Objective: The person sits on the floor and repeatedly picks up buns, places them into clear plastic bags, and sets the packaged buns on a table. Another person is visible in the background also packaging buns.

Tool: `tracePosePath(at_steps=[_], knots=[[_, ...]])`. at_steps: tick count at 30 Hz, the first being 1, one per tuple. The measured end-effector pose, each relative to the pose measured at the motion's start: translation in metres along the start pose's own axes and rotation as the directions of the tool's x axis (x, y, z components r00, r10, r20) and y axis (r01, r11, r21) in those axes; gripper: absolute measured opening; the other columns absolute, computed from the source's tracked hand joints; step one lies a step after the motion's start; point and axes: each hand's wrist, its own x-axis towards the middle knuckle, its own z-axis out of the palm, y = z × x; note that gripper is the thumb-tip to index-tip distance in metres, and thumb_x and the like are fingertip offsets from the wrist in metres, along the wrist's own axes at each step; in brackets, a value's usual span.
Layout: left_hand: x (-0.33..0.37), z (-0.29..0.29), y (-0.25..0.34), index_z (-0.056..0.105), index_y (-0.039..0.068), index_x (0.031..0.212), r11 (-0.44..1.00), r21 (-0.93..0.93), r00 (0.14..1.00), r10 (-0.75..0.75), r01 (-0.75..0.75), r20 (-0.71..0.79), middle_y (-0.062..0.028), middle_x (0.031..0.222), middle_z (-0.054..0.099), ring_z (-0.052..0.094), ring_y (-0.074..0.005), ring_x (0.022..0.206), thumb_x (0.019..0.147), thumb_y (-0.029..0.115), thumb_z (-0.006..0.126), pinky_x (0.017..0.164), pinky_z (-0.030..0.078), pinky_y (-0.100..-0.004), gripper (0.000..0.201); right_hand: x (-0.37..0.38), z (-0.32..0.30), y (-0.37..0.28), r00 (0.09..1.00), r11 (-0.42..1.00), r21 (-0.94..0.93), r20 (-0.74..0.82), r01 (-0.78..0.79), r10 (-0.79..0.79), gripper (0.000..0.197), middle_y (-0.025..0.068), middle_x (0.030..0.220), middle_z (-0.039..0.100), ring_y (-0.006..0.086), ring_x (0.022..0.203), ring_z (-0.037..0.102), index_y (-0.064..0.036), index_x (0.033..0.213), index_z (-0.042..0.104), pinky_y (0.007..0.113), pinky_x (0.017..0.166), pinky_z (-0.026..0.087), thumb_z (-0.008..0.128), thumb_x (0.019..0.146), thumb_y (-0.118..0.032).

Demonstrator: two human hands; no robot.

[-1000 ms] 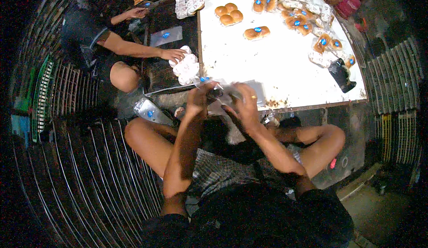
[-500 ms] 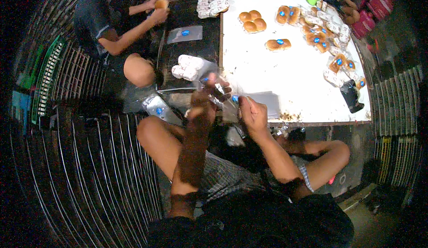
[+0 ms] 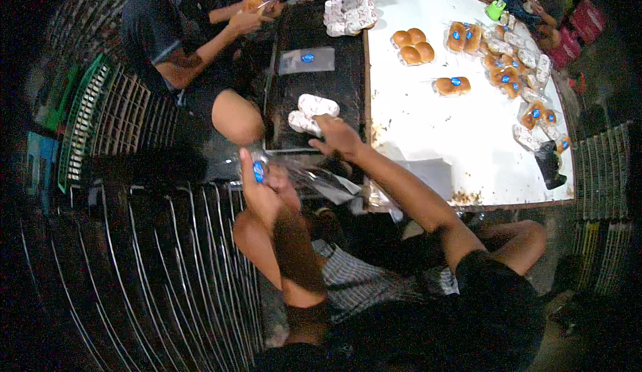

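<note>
My left hand [image 3: 267, 188] is closed on a clear plastic bag [image 3: 301, 176] with a blue label, above my left knee. The bag trails to the right, crumpled and blurred. My right hand [image 3: 341, 139] reaches over the dark tray [image 3: 334, 84], thumb and fingers apart. Its fingertips touch the right end of a white, red-patterned wrapped bun pack [image 3: 309, 112] lying there. Farther up the tray lies a flat clear bag [image 3: 307, 60] with a blue label. Another patterned pack [image 3: 350, 12] rests at the tray's far right corner.
On the white table [image 3: 414, 128] are four joined buns [image 3: 413, 45], a labelled bun pack [image 3: 453, 85], a heap of bagged buns [image 3: 511, 64] and a green object [image 3: 495, 9]. A co-worker [image 3: 157, 31] at far left handles a bun in clear plastic. Metal racks [image 3: 154, 258] stand left.
My left hand has drawn the bag left, toward my knee. My right hand has gone from the table's near edge to the patterned pack on the tray. The whole view has shifted.
</note>
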Motion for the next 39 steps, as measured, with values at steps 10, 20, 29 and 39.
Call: tracePosePath(at_steps=[10, 20, 29, 39], knots=[[-0.010, 0.013, 0.019, 0.041, 0.018, 0.061, 0.999, 0.022, 0.993, 0.032, -0.029, -0.115, 0.0050, 0.048, 0.034, 0.031, -0.0077, 0.038, 0.103, 0.040, 0.053, 0.036, 0.022, -0.0262, 0.049, 0.052, 0.106, 0.072, 0.990, 0.996, -0.001, 0.110, -0.093, 0.093, 0.056, 0.0209, 0.115, 0.059, 0.0418, 0.105, 0.056, -0.0078, 0.139, 0.052, 0.051, 0.093, 0.045, 0.067, 0.086, -0.016], [-0.007, 0.010, 0.002, 0.048, 0.016, 0.073, 0.995, -0.083, 0.997, -0.052, 0.047, -0.060, 0.0044, 0.051, 0.041, 0.037, -0.0069, 0.039, 0.101, 0.040, 0.059, 0.036, 0.032, -0.0210, 0.039, -0.031, -0.021, 0.098, 0.842, -0.267, 0.855, 0.501, -0.445, 0.198, 0.059, 0.0216, 0.131, 0.060, 0.0329, 0.111, 0.065, -0.0012, 0.146, 0.041, 0.050, 0.085, 0.057, 0.051, 0.097, -0.033], [-0.006, 0.015, -0.033, 0.056, 0.013, 0.081, 0.998, -0.051, 1.000, 0.028, -0.027, 0.006, 0.0037, 0.057, 0.044, 0.042, -0.0074, 0.047, 0.098, 0.040, 0.064, 0.043, 0.035, -0.0221, 0.033, -0.149, -0.158, 0.034, 0.956, -0.045, 0.996, 0.086, -0.077, 0.282, 0.072, 0.0159, 0.129, 0.059, 0.0265, 0.110, 0.064, -0.0053, 0.148, 0.035, 0.043, 0.090, 0.057, 0.067, 0.092, -0.037], [-0.027, 0.031, -0.073, 0.055, 0.008, 0.090, 0.999, 0.044, 0.996, -0.011, 0.015, -0.090, -0.0009, 0.058, 0.048, 0.061, -0.0189, 0.056, 0.095, 0.035, 0.069, 0.046, 0.047, -0.0285, 0.030, -0.236, -0.240, -0.114, 0.860, 0.839, 0.524, -0.353, -0.146, 0.370, 0.090, 0.0177, 0.139, 0.050, 0.0293, 0.130, 0.050, -0.0026, 0.149, 0.033, 0.042, 0.111, 0.040, 0.084, 0.077, -0.015]])
